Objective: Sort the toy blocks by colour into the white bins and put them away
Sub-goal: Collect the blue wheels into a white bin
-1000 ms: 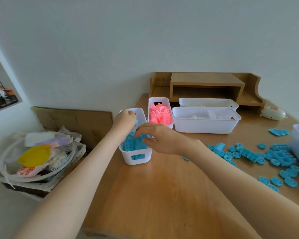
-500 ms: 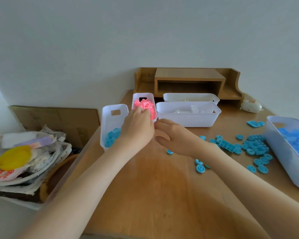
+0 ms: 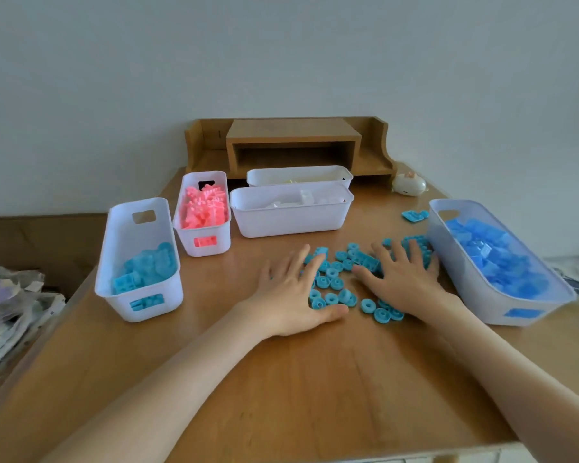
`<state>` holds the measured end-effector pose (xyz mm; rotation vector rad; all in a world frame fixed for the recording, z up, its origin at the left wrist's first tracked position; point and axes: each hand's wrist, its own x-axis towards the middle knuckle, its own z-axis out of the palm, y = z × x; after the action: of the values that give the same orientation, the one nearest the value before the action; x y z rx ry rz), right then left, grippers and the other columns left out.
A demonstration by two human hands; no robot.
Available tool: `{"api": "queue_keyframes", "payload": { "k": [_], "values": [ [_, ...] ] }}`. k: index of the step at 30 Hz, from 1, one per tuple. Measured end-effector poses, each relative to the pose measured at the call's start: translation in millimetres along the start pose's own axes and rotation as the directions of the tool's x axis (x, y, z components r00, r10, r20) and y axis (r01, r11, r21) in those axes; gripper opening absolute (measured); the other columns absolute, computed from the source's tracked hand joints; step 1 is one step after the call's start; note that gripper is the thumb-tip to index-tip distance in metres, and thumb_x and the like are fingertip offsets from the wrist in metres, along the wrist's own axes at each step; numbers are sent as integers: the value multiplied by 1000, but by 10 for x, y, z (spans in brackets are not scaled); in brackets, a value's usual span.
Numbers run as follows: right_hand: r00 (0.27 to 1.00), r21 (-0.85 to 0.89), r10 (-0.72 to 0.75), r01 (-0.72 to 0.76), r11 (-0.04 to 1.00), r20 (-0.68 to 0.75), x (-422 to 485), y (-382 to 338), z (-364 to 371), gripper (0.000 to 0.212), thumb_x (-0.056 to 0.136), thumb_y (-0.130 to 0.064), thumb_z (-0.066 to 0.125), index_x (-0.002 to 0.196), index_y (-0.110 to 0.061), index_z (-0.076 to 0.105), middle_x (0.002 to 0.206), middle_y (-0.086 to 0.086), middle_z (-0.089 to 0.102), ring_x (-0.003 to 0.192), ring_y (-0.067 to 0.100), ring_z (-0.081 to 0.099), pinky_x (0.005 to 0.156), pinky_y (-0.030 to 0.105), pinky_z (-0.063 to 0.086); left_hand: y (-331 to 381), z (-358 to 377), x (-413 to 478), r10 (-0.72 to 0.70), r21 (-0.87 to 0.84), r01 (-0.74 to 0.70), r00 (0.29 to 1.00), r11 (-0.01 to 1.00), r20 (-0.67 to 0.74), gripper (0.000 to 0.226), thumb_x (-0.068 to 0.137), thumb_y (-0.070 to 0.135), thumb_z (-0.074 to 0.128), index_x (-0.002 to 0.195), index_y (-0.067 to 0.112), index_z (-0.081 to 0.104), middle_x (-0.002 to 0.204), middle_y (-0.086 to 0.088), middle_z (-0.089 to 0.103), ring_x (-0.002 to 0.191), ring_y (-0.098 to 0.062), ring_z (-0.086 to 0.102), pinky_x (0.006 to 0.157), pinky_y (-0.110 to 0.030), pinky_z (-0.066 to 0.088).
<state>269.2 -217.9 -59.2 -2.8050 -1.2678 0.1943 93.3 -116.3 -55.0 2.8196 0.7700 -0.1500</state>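
both hands lie flat, palms down, at the centre of the frame on a wooden table [image 3: 315, 379], with the fingers straight and spread and grasping nothing. the left hand [image 3: 291, 295] rests at the left edge of a scatter of loose light-blue blocks [image 3: 335, 282], its fingertips touching the nearest pieces. the right hand [image 3: 405, 282] lies over the right part of the same scatter, just beside the right bin [image 3: 462, 282], which holds darker blue blocks [image 3: 495, 259]. round ring-shaped pieces sit between the two thumbs.

at centre left stands the left bin [image 3: 127, 235], with light-blue blocks [image 3: 147, 265] heaped in its lower half. just right of it and further back is the pink bin [image 3: 221, 242], filled with pink blocks [image 3: 203, 208]. a long bin [image 3: 291, 218] with clear pieces sits above the hands, and a second long bin [image 3: 298, 173] lies behind it. two stray blue pieces [image 3: 414, 215] lie near the right bin's far corner. a wooden shelf [image 3: 291, 142] stands against the wall at the table's back, with a small white rounded object [image 3: 409, 184] to its right. crumpled bags [image 3: 7, 312] are at the left edge.
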Motion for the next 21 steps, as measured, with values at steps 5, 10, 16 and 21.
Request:
{"api": "queue_keyframes", "payload": {
  "k": [5, 10, 16, 21],
  "values": [
    [935, -28, -297, 297, 954, -195, -2, -109, 72, 58, 93, -56, 31, 145, -32, 21, 146, -7, 32, 137, 17, 19, 110, 44, 14, 0, 112, 60, 34, 15, -32, 985, 999, -172, 78, 86, 72, 24, 149, 31, 0, 157, 9, -5, 142, -18, 6, 116, -41, 5],
    [841, 65, -465, 499, 864, -276, -27, -131, 89, 47, 94, -37, 46, 139, -33, 33, 123, -9, 46, 110, 13, 37, 95, 34, 35, -16, 146, 45, 79, -35, -93, 952, 995, -296, 68, 90, 62, 36, 144, 25, 17, 145, 4, 18, 133, -17, 25, 113, -39, 18],
    [824, 94, -443, 503, 859, -354, -40, -134, 136, 41, 88, -36, 59, 127, -27, 51, 139, 0, 31, 122, 21, 30, 100, 34, 37, -47, 89, -25, 78, -229, -156, 945, 961, -317, 49, 88, 32, 54, 129, 20, 28, 130, 3, 26, 120, -13, 32, 104, -30, 28],
    [840, 63, -429, 474, 879, -330, -69, -140, 117, 45, 91, -41, 53, 133, -29, 45, 129, -5, 48, 120, 17, 35, 96, 28, 34, -43, 122, -9, 60, -170, -131, 927, 977, -370, 38, 89, 29, 51, 120, 16, 33, 123, 0, 26, 113, -15, 35, 97, -27, 33]
  ]
}}
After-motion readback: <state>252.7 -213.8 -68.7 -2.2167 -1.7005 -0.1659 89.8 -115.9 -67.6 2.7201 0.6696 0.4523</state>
